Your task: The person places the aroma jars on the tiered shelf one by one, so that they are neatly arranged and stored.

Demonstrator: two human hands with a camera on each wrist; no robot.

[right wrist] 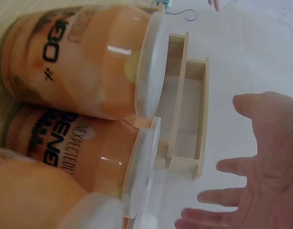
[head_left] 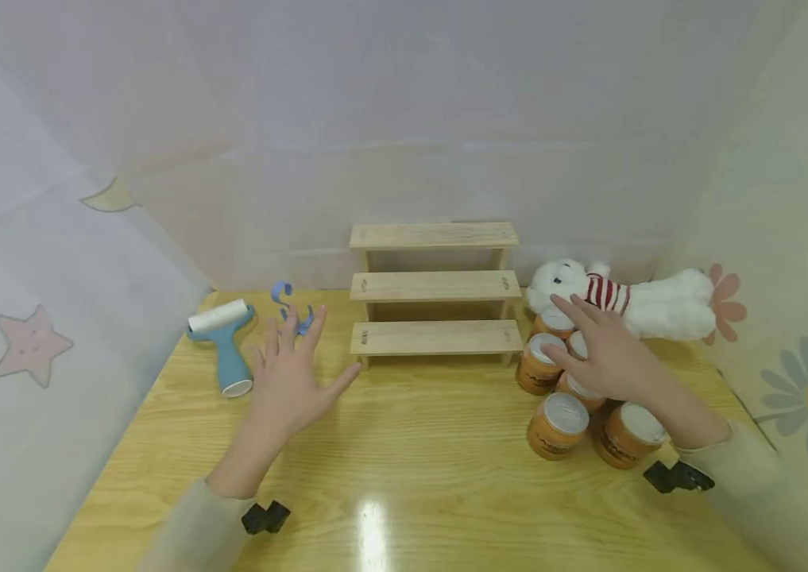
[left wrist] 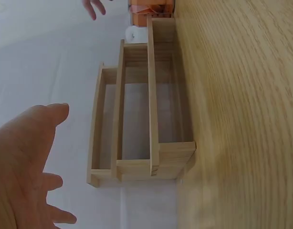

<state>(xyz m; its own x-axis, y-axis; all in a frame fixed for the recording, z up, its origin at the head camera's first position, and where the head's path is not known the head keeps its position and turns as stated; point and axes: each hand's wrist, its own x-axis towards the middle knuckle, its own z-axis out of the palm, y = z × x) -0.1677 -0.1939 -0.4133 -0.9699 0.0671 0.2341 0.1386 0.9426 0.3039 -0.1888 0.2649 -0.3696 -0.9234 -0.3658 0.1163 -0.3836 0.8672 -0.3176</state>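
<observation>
My left hand (head_left: 285,389) is spread with straight fingers over the left of the table and holds nothing. Just beyond its fingertips lies a blue S-shaped hook (head_left: 282,292), partly hidden by the fingers. A lint roller (head_left: 228,353) with a blue handle and white roll lies left of that hand. My right hand (head_left: 600,357), also empty with fingers extended, hovers over several orange jars (head_left: 557,425) with pale lids and hides some of them. In the right wrist view, jars (right wrist: 75,62) with dark lettering stand apart from the fingers.
A three-tier wooden shelf (head_left: 435,338) stands at the back middle, its steps bare. A white plush toy (head_left: 668,306) with a red striped piece lies at the back right, behind the jars. Pale cloth walls (head_left: 411,119) enclose the wooden table (head_left: 411,445) at the back and sides.
</observation>
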